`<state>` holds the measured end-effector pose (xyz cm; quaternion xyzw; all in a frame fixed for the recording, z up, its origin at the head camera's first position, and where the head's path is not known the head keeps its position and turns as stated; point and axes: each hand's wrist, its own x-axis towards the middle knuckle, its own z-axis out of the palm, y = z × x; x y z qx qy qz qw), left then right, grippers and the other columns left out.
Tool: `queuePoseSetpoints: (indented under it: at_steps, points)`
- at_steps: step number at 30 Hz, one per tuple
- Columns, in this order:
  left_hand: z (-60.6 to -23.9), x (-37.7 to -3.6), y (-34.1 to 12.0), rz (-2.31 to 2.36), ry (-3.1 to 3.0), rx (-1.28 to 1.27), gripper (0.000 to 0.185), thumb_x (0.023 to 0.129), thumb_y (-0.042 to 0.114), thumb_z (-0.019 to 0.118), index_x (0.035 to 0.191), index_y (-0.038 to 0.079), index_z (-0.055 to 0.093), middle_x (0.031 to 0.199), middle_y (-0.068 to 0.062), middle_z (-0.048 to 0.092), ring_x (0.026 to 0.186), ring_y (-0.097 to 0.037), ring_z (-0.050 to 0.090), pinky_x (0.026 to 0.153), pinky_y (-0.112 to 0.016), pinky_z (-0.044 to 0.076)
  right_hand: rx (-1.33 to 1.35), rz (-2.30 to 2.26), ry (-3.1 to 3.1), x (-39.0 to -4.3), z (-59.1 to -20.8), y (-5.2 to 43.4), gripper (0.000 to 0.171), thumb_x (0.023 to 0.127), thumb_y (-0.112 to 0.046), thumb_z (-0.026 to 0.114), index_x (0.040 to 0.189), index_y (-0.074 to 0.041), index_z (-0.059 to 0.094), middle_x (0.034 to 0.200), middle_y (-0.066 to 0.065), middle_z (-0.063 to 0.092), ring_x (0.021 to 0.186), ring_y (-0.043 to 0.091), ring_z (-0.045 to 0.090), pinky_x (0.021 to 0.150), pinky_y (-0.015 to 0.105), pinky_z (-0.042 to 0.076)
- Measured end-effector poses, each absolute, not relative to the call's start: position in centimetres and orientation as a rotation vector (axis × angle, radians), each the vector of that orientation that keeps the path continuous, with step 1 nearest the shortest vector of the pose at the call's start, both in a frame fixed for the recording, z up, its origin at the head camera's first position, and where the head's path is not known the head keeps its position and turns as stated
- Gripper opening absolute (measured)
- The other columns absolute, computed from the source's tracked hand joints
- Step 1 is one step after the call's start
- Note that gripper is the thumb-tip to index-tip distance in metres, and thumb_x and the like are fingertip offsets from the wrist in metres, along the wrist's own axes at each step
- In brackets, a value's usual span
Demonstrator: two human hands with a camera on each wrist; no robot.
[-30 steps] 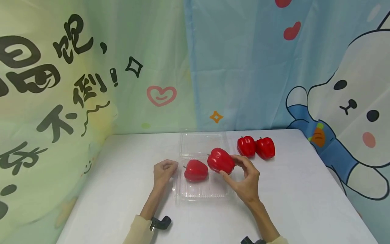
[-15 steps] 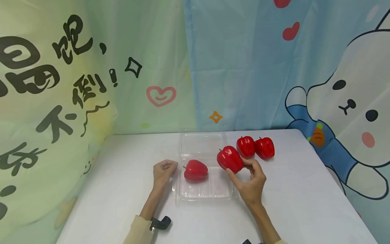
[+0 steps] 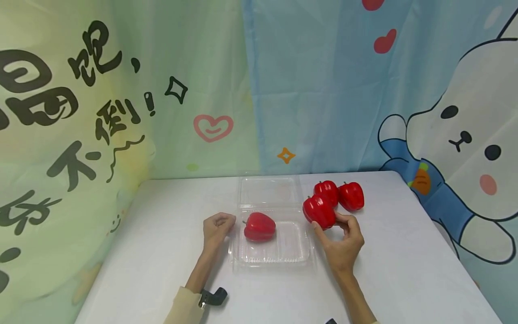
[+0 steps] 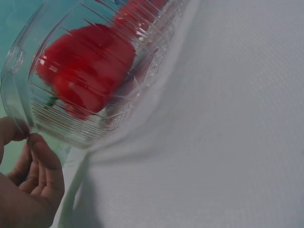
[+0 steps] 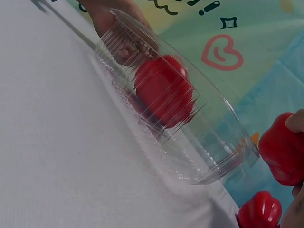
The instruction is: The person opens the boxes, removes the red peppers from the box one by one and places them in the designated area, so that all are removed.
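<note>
A red bell pepper (image 3: 260, 227) lies on its side in the left half of the clear plastic clamshell box (image 3: 292, 247), its lid (image 3: 269, 191) folded back. At the box's left rim, my left hand (image 3: 216, 228) pinches the edge between thumb and forefinger, as the left wrist view shows. My right hand (image 3: 345, 245) holds a second bell pepper (image 3: 318, 211), stem up, thumb on one side and fingers on the other. That pepper hangs just off the box's right rim, at the right edge of the right wrist view.
Two more red bell peppers, a nearer one (image 3: 326, 191) and one at its right (image 3: 351, 196), stand side by side at the back right of the white table (image 3: 404, 261). A printed cloth (image 3: 307, 90) hangs behind the table.
The right hand has carried its bell pepper rightward, from over the box to beyond its right rim, close to the two standing peppers. My left hand has stayed at the box's left rim.
</note>
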<state>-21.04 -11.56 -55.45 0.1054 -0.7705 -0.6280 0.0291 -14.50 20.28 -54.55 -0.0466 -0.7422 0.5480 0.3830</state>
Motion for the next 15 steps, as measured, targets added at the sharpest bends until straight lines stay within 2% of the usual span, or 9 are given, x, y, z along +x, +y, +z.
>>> queuePoseSetpoints:
  at_steps: [9,15]
  points:
    - [-55.4,-21.0,-11.6,-1.961,-2.367,0.321,0.014,0.094,0.015,0.076,0.099,0.002,0.078,0.089,-0.017,0.082,0.079,-0.015,0.070,0.073,-0.023,0.056,-0.278,1.374,-1.884,-14.5,-55.8,20.7,0.057,0.079,-0.010,0.096,0.126,0.004,0.068,0.126,0.008,0.077,0.107,0.005,0.069,0.101,0.014,0.054]
    - [-55.5,-21.1,-11.6,-1.959,-2.366,0.315,0.014,0.094,0.015,0.076,0.099,0.002,0.079,0.088,-0.017,0.082,0.078,-0.014,0.070,0.072,-0.022,0.056,-0.348,1.356,-1.902,-14.3,-56.2,20.7,0.057,0.080,-0.014,0.097,0.125,0.003,0.067,0.125,0.008,0.076,0.107,0.004,0.067,0.102,0.013,0.052]
